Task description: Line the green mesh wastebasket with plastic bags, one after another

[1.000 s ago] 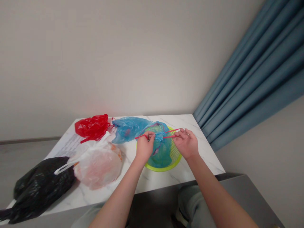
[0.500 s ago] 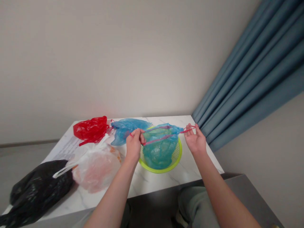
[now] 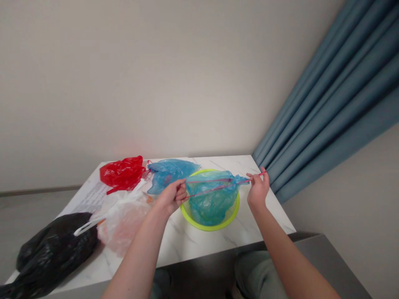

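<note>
A thin blue drawstring bag [image 3: 210,205] hangs inside a lime-green basket [image 3: 209,228], its mouth stretched sideways above the rim. My left hand [image 3: 174,195] grips the pink drawstring at the bag's left side, with fingers curled. On the right, my right hand [image 3: 258,187] is closed around the drawstring's other end, which passes over the fingers. The bag's right edge is bunched where that string comes out. The pink drawstring [image 3: 215,189] runs taut between both sides. What lies inside the bag, if anything, cannot be made out.
Left of the basket, a second blue bag [image 3: 171,171], a red bag [image 3: 123,173], a white bag [image 3: 124,226] and a black bag [image 3: 59,245] lie on the marbled white table [image 3: 183,245]. A blue curtain [image 3: 330,104] hangs at the right.
My left hand has shifted left and slightly down, and my right hand has turned and closed on its string loop. The drawstring is pulled out longer and the bag's right edge is more gathered.
</note>
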Tool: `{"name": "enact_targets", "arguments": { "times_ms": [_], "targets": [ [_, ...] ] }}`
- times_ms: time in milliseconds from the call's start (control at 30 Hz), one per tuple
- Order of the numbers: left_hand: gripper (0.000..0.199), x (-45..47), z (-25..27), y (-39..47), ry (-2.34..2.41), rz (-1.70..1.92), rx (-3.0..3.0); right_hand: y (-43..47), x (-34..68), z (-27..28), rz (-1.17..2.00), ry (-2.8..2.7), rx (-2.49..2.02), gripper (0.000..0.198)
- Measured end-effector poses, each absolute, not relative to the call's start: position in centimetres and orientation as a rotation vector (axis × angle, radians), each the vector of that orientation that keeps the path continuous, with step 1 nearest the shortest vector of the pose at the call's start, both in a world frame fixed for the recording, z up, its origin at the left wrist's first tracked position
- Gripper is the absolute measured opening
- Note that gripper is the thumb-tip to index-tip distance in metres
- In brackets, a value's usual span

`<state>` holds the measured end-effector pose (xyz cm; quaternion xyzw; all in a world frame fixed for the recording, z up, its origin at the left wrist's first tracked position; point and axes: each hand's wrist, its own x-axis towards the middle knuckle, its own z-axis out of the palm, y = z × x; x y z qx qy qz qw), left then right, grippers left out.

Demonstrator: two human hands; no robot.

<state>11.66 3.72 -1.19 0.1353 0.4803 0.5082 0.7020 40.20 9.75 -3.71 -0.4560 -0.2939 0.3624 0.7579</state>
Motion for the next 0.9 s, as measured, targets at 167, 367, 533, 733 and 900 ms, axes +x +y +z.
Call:
{"name": "enact_targets", "arguments": {
  "times_ms": [167,367,533,733,900],
  "targets": [
    [0.026,10.8,-0.5,3.9,0.95,1.475,0.209,8.6,38.7,-3.6,0.601,-0.914,-1.098,0.028],
    [0.042,11.0,0.2,3.7,0.914,1.566,0.424,8.4,38.1,-3.8,0.898,-0.732,-0.918,0.021],
    [0.078,11.7,0.5,3.2,1.0,1.505,0.507,8.9,38.5,-4.0,1.353,-0.382,-0.786,0.037],
    [0.069,11.4,0.0,3.4,1.09,1.48,0.467,9.7,39.9,-4.4,1.405,-0.204,-0.842,0.034],
    [0.016,10.6,-1.8,4.4,1.223,1.726,0.28,10.0,40.1,-4.4,1.356,-0.257,-0.917,0.026]
  ]
}}
